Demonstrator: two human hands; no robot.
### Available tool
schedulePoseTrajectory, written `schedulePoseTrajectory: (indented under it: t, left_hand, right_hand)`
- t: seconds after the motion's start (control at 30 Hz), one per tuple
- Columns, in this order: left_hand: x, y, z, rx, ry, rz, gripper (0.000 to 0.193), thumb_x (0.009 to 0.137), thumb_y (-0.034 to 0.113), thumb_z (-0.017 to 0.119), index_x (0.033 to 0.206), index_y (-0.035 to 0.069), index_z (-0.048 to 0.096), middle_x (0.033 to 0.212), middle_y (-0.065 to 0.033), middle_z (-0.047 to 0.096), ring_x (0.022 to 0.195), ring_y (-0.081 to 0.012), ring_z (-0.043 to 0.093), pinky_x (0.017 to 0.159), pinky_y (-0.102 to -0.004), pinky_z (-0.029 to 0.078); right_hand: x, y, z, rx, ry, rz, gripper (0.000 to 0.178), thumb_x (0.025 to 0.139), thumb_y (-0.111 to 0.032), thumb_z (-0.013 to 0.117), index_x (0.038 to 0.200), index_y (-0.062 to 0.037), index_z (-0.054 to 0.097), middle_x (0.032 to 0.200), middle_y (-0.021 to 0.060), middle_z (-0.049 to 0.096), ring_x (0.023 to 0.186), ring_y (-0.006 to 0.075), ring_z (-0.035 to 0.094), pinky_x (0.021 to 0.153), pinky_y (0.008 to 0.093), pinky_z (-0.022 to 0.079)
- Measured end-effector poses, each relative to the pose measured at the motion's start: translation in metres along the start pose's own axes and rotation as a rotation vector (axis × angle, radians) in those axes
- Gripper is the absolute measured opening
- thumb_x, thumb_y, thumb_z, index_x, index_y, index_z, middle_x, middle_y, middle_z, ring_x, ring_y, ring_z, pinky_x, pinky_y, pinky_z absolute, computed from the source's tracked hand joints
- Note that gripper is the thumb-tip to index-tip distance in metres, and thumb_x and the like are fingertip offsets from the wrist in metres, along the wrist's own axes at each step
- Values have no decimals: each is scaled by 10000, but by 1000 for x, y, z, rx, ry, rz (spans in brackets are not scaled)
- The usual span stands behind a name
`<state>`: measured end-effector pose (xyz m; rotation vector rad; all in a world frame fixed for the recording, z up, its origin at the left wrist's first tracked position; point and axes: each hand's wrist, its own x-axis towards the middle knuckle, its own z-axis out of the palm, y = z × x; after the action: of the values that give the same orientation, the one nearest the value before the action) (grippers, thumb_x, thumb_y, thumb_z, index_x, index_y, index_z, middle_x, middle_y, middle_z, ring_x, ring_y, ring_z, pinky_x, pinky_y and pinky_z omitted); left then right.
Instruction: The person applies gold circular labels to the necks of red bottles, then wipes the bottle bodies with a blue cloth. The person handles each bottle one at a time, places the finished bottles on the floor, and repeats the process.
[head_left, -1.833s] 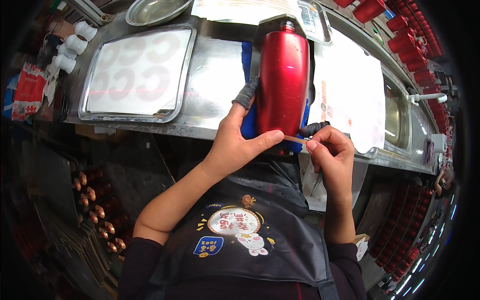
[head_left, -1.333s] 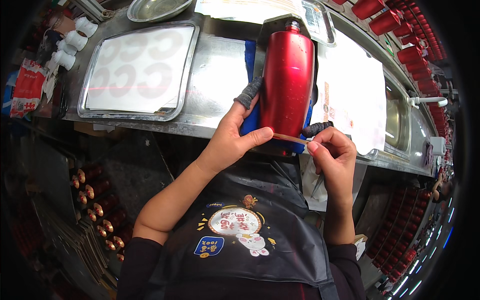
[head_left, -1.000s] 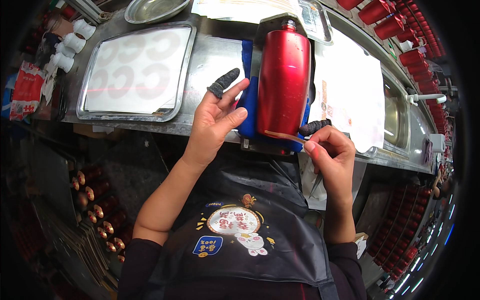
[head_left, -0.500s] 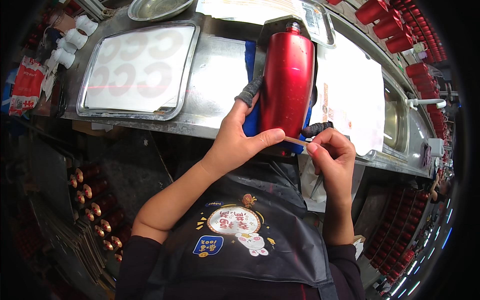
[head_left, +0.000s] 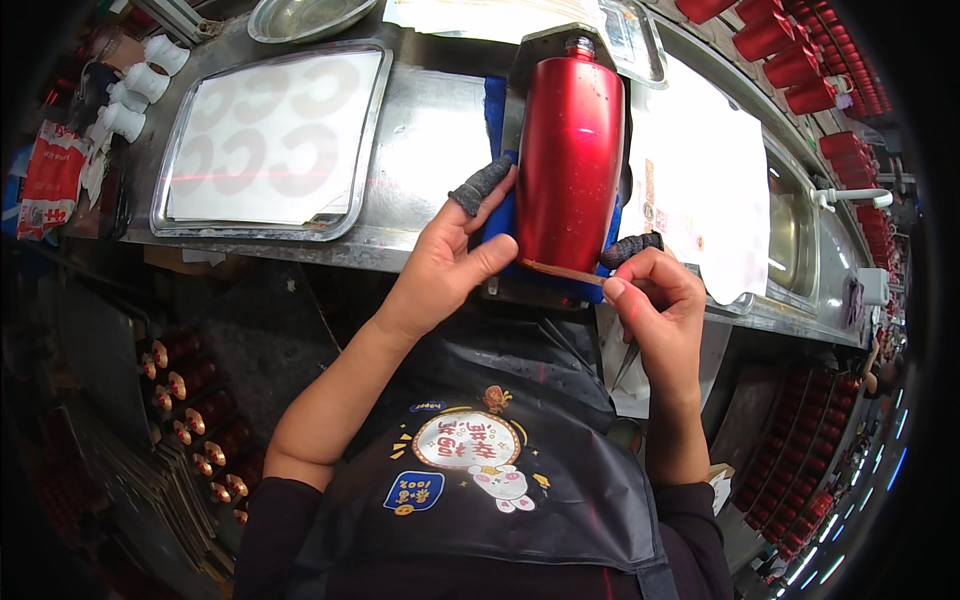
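A shiny red bottle (head_left: 570, 160) with a bare threaded neck lies on a dark holder with blue padding (head_left: 494, 110), its base toward me. Along the base edge runs a thin brownish strip (head_left: 562, 270). Pinched between thumb and forefinger of my right hand (head_left: 655, 300) is the strip's right end. Pointed metal tweezers (head_left: 627, 362) stick out below that palm. My left hand (head_left: 445, 260) rests against the bottle's left side, fingers spread and thumb by the lower left corner. Black finger covers (head_left: 480, 188) are on both hands.
A metal tray (head_left: 365, 140) with a sheet of pale C-shaped pieces lies left on the steel counter. White paper (head_left: 705, 190) covers the right side, beside a sink with a white tap (head_left: 850, 197). Racks of red bottles (head_left: 805, 450) stand right; more (head_left: 200, 400) sit lower left.
My left thumb has come off the strip and moved left to the bottle's corner. More of the strip now shows along the base. My right hand keeps its pinch.
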<state>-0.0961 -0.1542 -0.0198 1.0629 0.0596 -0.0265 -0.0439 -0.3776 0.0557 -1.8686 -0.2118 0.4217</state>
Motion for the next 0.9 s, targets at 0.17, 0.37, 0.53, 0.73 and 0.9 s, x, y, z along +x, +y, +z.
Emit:
schedulePoseTrajectory:
  t: [0.17, 0.37, 0.53, 0.73, 0.9]
  left_hand:
    - [2, -8, 8, 232, -14, 135, 781, 971, 157, 700, 1582, -28, 251, 1592, -179, 377, 1449, -229, 394, 1189, -371, 319]
    - [0, -10, 14, 263, 9, 142, 793, 976, 193, 701, 1581, -34, 242, 1572, -187, 392, 1448, -246, 390, 1198, -379, 303]
    - [-1, -8, 12, 280, 3, 125, 738, 1007, 161, 642, 1585, -36, 229, 1596, -174, 364, 1453, -241, 384, 1199, -377, 299]
    - [-2, -4, 4, 76, -35, 40, 686, 1013, 74, 564, 1600, -7, 218, 1660, -172, 271, 1534, -256, 251, 1241, -409, 198]
    - [-1, -10, 9, 291, -29, 158, 751, 989, 146, 665, 1584, -30, 244, 1597, -185, 361, 1472, -251, 359, 1212, -370, 271]
  right_hand:
    - [0, 0, 0, 23, -2, 17, 116, 890, -73, 692, 809, -33, 620, 672, -42, 564, 506, 4, 447, 472, 185, 313]
    - [0, -2, 0, 78, 3, 30, 110, 889, -62, 674, 801, -31, 615, 653, -43, 549, 495, 8, 440, 467, 187, 309]
    - [0, -1, 0, 90, 1, 40, 112, 891, -60, 667, 799, -29, 613, 649, -43, 544, 491, 10, 438, 463, 187, 305]
    - [0, 1, 1, 87, 0, 19, 112, 894, -56, 662, 800, -26, 609, 646, -41, 541, 491, 10, 435, 465, 187, 306]
    - [-1, 1, 0, 69, 4, 25, 114, 894, -53, 663, 799, -24, 606, 647, -39, 542, 493, 11, 435, 468, 188, 309]
